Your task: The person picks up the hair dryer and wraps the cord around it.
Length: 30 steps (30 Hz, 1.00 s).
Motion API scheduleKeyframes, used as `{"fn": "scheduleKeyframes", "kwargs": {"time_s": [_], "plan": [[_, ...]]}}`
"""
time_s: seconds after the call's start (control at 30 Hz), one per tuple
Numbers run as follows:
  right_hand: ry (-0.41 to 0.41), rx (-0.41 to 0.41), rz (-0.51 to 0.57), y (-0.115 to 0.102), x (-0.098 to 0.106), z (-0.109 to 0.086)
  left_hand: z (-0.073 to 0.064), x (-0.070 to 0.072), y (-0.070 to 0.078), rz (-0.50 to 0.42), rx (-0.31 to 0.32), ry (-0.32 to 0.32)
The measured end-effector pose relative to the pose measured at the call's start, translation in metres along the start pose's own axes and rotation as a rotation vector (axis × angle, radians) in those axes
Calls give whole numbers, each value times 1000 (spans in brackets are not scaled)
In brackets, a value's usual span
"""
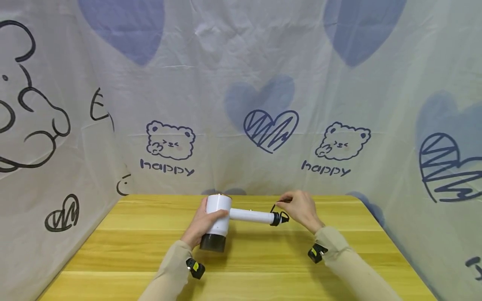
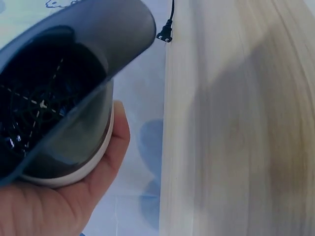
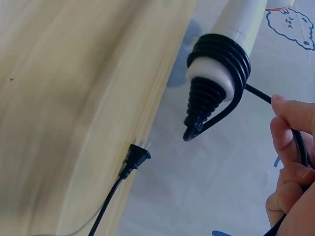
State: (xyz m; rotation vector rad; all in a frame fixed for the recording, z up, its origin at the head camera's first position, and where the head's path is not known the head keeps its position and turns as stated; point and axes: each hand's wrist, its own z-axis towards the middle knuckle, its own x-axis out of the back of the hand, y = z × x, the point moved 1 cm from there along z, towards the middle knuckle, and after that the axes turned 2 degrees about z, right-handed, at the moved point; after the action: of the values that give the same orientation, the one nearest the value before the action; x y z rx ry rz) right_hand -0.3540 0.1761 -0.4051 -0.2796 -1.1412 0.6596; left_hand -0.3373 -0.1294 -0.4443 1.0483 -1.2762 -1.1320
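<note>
My left hand [image 1: 201, 221] grips the white barrel of a hair dryer [image 1: 250, 215], its thumb across the near side. The dark see-through nozzle [image 1: 213, 243] points down toward the table; in the left wrist view a grille shows inside it. To the right extends the handle, with black cord [image 3: 219, 53] wound several times round its end, beside the ribbed cord sleeve [image 3: 204, 98]. My right hand [image 1: 301, 209] pinches the cord just beyond the handle's end. A two-pin plug [image 3: 135, 156] dangles on loose cord in the right wrist view.
A yellow wood-grain table [image 1: 263, 267] lies beneath both hands. Pale cloth [image 1: 211, 104] printed with hearts and bears hangs behind it and along both sides. Black wrist cameras [image 1: 196, 268] are strapped on over the light sleeves.
</note>
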Motion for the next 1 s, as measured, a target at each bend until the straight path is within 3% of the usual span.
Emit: {"fn": "scheduleKeyframes", "kwargs": {"time_s": [0.23,0.63,1.0], "plan": [[-18,29,-21,-4,-5,-8,-3,-3,-2,68,-26,74],[-84,6,43,-7,-10,-10,-2,-7,-6,-35,-44,181],[-127,24,78,-6,-12,-15,0,-7,-10,-73,-41,215]]}}
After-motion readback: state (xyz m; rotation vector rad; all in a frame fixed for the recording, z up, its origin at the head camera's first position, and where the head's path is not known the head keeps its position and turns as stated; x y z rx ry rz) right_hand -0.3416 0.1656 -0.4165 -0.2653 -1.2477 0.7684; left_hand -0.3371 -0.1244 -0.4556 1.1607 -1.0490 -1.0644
